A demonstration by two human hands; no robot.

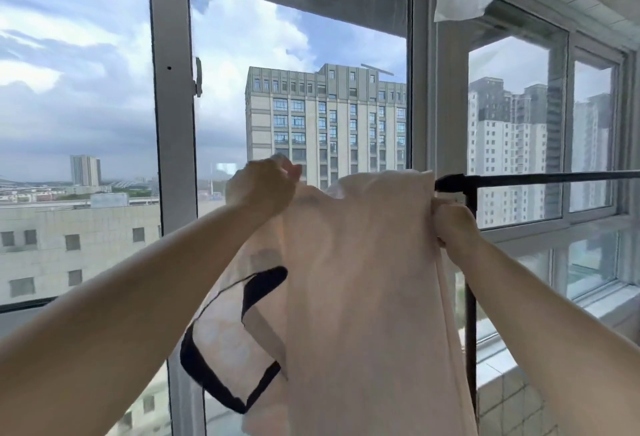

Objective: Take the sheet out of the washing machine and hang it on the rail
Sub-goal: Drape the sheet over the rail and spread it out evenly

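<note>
We are draping the sheet (pixel 363 279) over the rail (pixel 540 177), left hand (pixel 259 189) and right hand (pixel 453 224) each pinching its top edge, next needing spreading outward from both grips.

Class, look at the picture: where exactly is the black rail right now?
The black rail runs across the right of the head view before the window, its left end under the sheet, beside the right hand.

The big sheet (pixel 363 279) fills the space between the left hand (pixel 259 189) and right hand (pixel 453 224). The black rail (pixel 540 177) runs right of the right hand. Window glass (pixel 298 64) blocks ahead.
</note>
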